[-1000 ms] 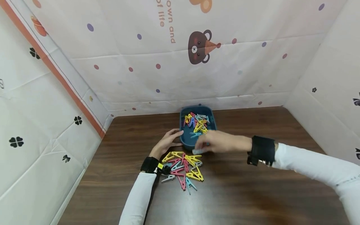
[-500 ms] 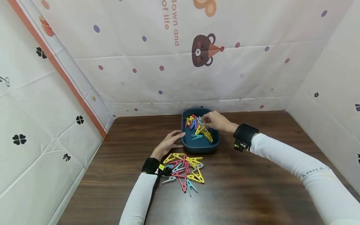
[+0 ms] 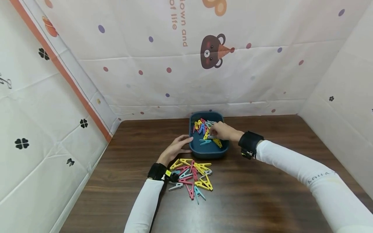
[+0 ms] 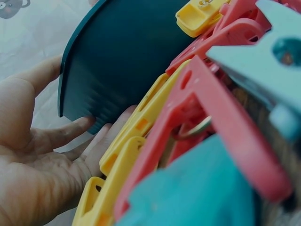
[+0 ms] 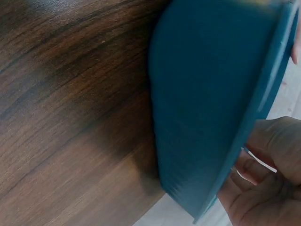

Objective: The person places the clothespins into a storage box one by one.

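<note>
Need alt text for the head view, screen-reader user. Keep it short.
Over a dark blue tray of coloured clothespins, the right hand reaches in while the left hand rests flat against the tray's left wall. A loose pile of clothespins lies on the brown wooden table in front.

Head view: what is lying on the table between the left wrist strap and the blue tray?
In the head view, the left hand lies there, fingers touching the blue tray wall; the loose clothespin pile sits just right of the left wrist strap.
</note>
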The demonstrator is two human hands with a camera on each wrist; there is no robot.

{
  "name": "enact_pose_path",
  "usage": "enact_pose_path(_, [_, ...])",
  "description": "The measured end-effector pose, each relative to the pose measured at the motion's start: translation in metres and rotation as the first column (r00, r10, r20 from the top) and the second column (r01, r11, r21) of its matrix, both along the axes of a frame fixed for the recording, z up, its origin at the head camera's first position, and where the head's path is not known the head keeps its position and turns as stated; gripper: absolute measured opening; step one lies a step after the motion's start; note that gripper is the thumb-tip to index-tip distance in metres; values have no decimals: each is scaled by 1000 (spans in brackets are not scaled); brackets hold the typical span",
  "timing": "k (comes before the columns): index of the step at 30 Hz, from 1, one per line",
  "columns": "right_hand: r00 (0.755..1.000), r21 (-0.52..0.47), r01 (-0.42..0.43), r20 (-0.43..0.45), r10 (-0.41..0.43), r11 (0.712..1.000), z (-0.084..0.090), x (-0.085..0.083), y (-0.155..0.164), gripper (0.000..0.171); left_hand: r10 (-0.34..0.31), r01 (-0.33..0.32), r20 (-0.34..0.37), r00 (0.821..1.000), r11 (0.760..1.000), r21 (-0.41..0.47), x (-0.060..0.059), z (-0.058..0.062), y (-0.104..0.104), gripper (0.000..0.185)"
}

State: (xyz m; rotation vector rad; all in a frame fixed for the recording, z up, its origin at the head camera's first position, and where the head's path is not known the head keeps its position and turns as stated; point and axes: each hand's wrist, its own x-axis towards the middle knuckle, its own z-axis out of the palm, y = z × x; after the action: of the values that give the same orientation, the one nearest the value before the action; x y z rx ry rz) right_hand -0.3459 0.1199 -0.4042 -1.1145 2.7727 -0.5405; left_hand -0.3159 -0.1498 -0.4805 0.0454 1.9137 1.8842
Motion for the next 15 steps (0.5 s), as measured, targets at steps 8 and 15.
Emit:
enact_pose_path(8, [999,67,-29,22,27,997,-1,-4,-4,13,-11,11,5,1000,1000,6,1,-1,1,65])
enact_pose_path(15, [996,164,-31,82,18,986,8,-12,-13,15,-5,5,1,1000,1000,5,-1,0,0,65])
